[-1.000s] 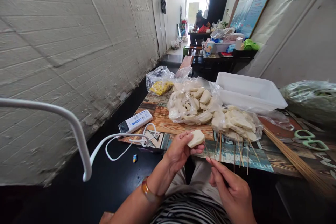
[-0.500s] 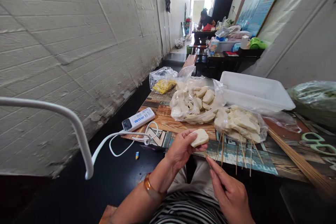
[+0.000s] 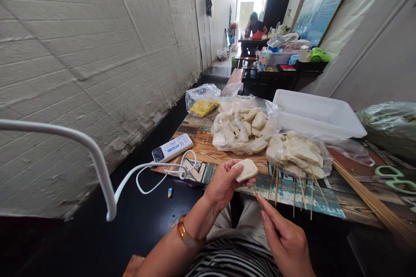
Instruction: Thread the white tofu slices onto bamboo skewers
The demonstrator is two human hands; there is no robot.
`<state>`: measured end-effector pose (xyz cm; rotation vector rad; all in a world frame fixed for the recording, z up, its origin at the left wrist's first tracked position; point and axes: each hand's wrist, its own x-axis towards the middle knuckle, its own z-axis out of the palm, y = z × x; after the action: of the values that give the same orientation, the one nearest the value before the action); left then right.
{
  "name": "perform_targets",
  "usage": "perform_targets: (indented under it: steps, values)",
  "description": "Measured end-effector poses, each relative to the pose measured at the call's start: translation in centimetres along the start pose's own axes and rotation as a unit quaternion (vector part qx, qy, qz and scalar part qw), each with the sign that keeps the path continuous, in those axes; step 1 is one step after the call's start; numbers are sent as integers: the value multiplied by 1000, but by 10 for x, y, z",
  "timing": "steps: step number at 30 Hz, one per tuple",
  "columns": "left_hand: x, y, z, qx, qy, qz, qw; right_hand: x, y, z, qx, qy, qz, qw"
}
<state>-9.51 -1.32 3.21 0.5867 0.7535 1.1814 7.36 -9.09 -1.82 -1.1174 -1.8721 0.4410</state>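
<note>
My left hand (image 3: 224,184) is closed on a pale, flat piece of dough-like food (image 3: 246,169), held just above the near edge of the table (image 3: 201,149). My right hand (image 3: 286,240) is lower and to the right, its fingers pinched on a thin bamboo skewer (image 3: 255,191) whose tip points up at the piece. Several skewered pieces (image 3: 300,156) lie in a clear bag right behind my hands, their sticks (image 3: 294,190) pointing toward me. A bigger open bag of the same loose pieces (image 3: 243,130) sits behind that.
A white plastic tray (image 3: 320,114) stands at the back right, with a bundle of bare skewers (image 3: 373,203) and green scissors (image 3: 394,178) to the right. A white power strip (image 3: 172,148) with cord lies at the left. A person sits at a far table (image 3: 256,24).
My hands and the piece have barely moved; the right hand sits a little lower than a second ago. The view has shifted slightly.
</note>
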Motion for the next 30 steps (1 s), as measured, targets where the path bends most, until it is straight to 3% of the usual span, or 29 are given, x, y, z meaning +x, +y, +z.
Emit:
perform_targets:
  steps: [8, 20, 26, 30]
  values:
    - [-1, 1, 0, 21, -8, 15, 1000, -1, 2, 0, -9, -12, 10, 1000]
    - [-6, 5, 1, 150, -13, 75, 986, 6, 2, -1, -19, -14, -16, 1000]
    - [-10, 6, 3, 211, -47, 88, 972, 6, 4, -2, -11, -2, -10, 1000]
    - [-13, 7, 6, 173, -55, 83, 980, 3, 6, -1, 2, 8, 22, 1000]
